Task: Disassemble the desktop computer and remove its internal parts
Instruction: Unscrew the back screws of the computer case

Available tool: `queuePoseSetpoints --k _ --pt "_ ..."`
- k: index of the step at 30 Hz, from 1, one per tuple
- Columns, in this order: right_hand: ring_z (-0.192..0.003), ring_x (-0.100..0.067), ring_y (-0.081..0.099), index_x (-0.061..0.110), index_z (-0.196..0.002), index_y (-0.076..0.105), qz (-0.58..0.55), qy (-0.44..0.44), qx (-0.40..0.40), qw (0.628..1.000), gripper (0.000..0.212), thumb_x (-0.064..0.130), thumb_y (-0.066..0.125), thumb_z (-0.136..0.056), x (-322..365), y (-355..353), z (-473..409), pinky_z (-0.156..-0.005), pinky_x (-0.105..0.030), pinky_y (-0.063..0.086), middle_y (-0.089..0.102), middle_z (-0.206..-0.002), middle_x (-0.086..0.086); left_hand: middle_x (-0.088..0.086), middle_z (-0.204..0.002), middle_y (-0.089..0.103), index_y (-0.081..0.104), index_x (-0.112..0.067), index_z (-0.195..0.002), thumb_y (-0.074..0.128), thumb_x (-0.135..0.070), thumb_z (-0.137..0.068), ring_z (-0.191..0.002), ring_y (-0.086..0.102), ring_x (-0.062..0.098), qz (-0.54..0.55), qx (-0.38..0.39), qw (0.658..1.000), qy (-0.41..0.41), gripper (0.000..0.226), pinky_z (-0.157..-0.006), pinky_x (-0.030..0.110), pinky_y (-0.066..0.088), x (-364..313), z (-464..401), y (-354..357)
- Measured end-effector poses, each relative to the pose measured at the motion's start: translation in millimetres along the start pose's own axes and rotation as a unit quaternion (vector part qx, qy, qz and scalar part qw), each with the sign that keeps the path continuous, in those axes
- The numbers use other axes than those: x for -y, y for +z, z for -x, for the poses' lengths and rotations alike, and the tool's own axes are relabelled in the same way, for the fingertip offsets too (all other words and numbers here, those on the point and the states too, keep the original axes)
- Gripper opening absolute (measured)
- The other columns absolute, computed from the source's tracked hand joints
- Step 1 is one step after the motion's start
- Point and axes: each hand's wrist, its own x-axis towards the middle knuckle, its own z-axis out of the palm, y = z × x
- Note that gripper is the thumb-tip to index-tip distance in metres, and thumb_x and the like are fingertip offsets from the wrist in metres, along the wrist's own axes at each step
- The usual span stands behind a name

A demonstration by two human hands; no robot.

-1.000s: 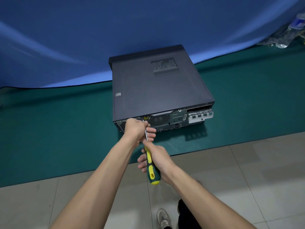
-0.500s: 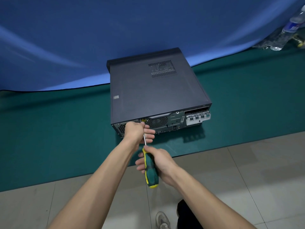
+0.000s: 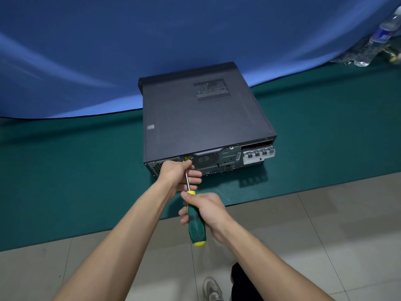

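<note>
A black desktop computer case point(image 3: 195, 118) lies flat on a green mat point(image 3: 65, 181), its closed side panel up and its rear panel point(image 3: 227, 158) facing me. My right hand point(image 3: 209, 210) grips the green and yellow handle of a screwdriver point(image 3: 195, 222). The metal shaft runs up to the rear panel's upper left edge. My left hand point(image 3: 179, 174) is curled round the shaft near its tip, against the case. The tip and the screw are hidden behind my fingers.
A blue cloth point(image 3: 152, 40) hangs behind the mat. Plastic bottles point(image 3: 377, 40) lie at the far right. Grey floor tiles point(image 3: 325, 224) lie in front of the mat, with my shoe point(image 3: 211, 288) at the bottom.
The screwdriver handle has turned in my right hand, showing more green. Both hands stay at the rear panel. The view has shifted slightly.
</note>
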Motion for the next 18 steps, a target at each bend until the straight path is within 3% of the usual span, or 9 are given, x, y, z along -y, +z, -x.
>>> queuePoseSetpoints --k 3,7,10,14,18 --pt "-0.043 -0.014 0.054 0.012 -0.074 0.053 0.014 -0.008 -0.051 0.999 0.028 0.03 0.071 -0.084 -4 0 -2 -0.051 -0.022 0.044 0.06 -0.055 -0.002 0.007 -0.05 0.065 0.055 0.0 -0.078 0.05 -0.016 -0.097 -0.041 0.062 0.015 -0.026 -0.033 0.999 0.029 0.025 -0.038 0.023 0.05 1 -2 -2" --pt "-0.05 -0.019 0.058 0.007 -0.088 0.059 -0.035 0.068 0.017 0.997 0.028 0.035 0.057 -0.092 0 -4 1 -0.051 -0.025 0.045 0.066 -0.063 -0.007 0.011 -0.054 0.067 0.055 0.003 -0.081 0.039 -0.015 -0.101 -0.046 0.065 0.019 0.009 -0.016 0.999 0.03 0.031 -0.044 0.027 0.055 3 -3 0" --pt "-0.053 -0.02 0.064 0.003 -0.085 0.061 -0.029 0.025 0.016 0.999 0.025 0.026 0.058 -0.093 -1 -7 -1 -0.057 -0.026 0.053 0.069 -0.064 -0.008 0.009 -0.059 0.068 0.057 0.0 -0.085 0.043 -0.018 -0.1 -0.046 0.065 0.018 -0.019 -0.025 0.998 0.047 0.028 -0.042 0.026 0.053 6 -2 -1" --pt "-0.046 -0.014 0.06 0.009 -0.074 0.054 -0.024 0.003 -0.029 0.999 0.024 0.022 0.071 -0.084 -6 -1 -3 -0.049 -0.02 0.05 0.064 -0.056 -0.004 0.007 -0.053 0.065 0.059 0.0 -0.076 0.059 -0.01 -0.091 -0.037 0.058 0.014 -0.071 -0.088 0.991 0.077 0.018 -0.036 0.02 0.045 3 -1 -4" --pt "-0.051 -0.016 0.062 0.009 -0.091 0.057 -0.037 0.057 0.041 0.997 0.024 0.033 0.058 -0.092 -3 2 0 -0.047 -0.021 0.046 0.069 -0.066 -0.006 0.014 -0.059 0.062 0.054 0.003 -0.078 0.048 -0.005 -0.096 -0.036 0.058 0.016 -0.02 -0.079 0.995 0.058 0.02 -0.037 0.024 0.05 1 -3 1"
